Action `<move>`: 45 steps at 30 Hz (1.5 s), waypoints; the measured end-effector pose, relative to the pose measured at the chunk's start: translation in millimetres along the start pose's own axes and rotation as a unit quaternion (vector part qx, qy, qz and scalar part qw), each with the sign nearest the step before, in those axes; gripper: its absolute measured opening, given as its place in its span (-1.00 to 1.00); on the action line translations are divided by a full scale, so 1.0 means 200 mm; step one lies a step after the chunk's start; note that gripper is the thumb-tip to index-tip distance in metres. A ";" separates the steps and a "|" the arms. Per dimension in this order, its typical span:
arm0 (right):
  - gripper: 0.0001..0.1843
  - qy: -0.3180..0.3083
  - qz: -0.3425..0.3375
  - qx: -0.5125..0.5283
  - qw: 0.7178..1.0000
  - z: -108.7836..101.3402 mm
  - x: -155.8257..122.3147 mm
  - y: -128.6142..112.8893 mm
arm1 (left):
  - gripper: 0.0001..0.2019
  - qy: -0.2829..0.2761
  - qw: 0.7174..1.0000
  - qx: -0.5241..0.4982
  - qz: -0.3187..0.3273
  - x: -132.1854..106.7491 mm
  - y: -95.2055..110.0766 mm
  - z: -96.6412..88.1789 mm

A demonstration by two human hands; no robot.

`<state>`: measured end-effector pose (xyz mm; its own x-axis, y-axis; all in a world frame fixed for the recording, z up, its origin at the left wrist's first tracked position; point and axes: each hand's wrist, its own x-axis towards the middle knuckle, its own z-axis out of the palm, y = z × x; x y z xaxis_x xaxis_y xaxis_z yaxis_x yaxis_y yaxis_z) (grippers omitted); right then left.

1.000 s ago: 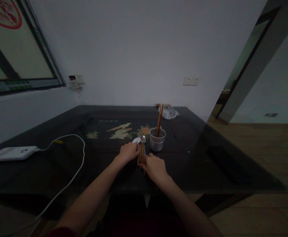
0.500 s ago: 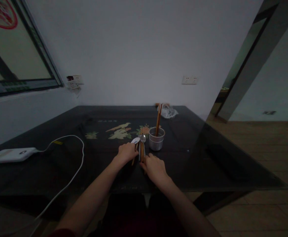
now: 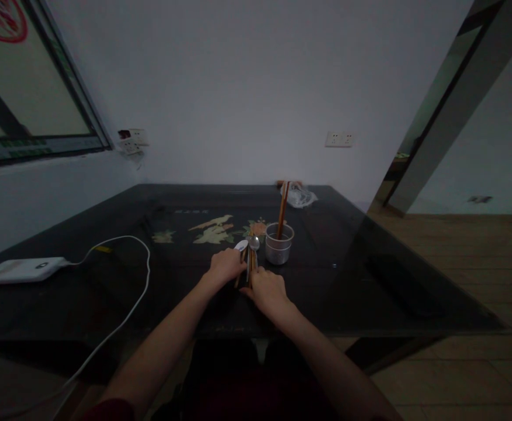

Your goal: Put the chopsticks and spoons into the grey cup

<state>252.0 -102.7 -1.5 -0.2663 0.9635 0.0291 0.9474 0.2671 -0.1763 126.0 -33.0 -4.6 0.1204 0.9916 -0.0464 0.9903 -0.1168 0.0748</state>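
Head view shows a person's two bare hands meeting over a narrow bundle of chopsticks (image 3: 252, 260) on the dark surface (image 3: 326, 310), just in front of the body, where both arms reach it comfortably. The left hand (image 3: 228, 265) is curled with its fingertips together, apparently clamped on a stick or two at the bundle's left edge, since wood shows both above and below the fingers. The right hand (image 3: 268, 288) wraps the near end from the other side, thumb set apart toward the left; how firmly it grips I cannot tell, as its back hides the contact. Working from opposite sides probably stops such slim, round pieces from rolling or fanning out. A white spoon (image 3: 241, 245) and a metal spoon (image 3: 255, 241) lie at the far end, bowls away from the person, which leaves the slender parts nearest the fingers. Just beyond, to the right, stands a metal cup (image 3: 277, 251), with more chopsticks (image 3: 283, 210) leaning against its rim, its walls presumably holding them up. A clear plastic bag (image 3: 298, 196) sits near the wall, well apart from the hands.
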 end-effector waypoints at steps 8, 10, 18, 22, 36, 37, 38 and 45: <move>-0.74 0.006 -0.004 -0.008 1.000 0.02 0.01 -0.03 | -0.71 -0.044 0.998 -0.054 -0.006 0.05 -0.04 0.01; -0.75 0.011 0.008 -0.012 1.000 0.02 0.01 -0.04 | -0.71 -0.055 0.997 -0.061 -0.008 0.06 -0.05 0.02; -0.73 -0.016 0.040 0.009 0.999 0.00 0.00 -0.05 | -0.70 -0.051 0.996 -0.065 0.018 0.08 -0.06 0.05; -0.71 -0.008 0.050 0.017 0.999 0.01 0.00 -0.05 | -0.67 -0.042 0.997 -0.062 0.027 0.08 -0.07 0.04; -0.73 0.000 0.075 0.050 0.996 0.00 -0.03 -0.02 | -0.78 0.020 0.999 -0.027 -0.038 0.09 -0.18 0.02; -0.73 0.000 0.079 0.053 0.995 0.01 -0.03 -0.01 | -0.78 0.015 0.999 -0.029 -0.041 0.10 -0.19 0.03; -0.74 0.000 0.084 0.055 0.995 0.01 -0.03 -0.01 | -0.79 0.011 0.999 -0.031 -0.044 0.11 -0.20 0.03; -0.78 0.024 0.102 0.066 0.992 0.04 -0.06 0.03 | -0.76 -0.004 0.998 -0.028 -0.053 0.12 -0.21 0.02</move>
<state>259.8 -112.5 -9.9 -0.0587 0.9979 0.0264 0.9482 0.0640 -0.3111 87.0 -5.2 -13.5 0.0168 0.9977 -0.0657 0.9922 -0.0085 0.1241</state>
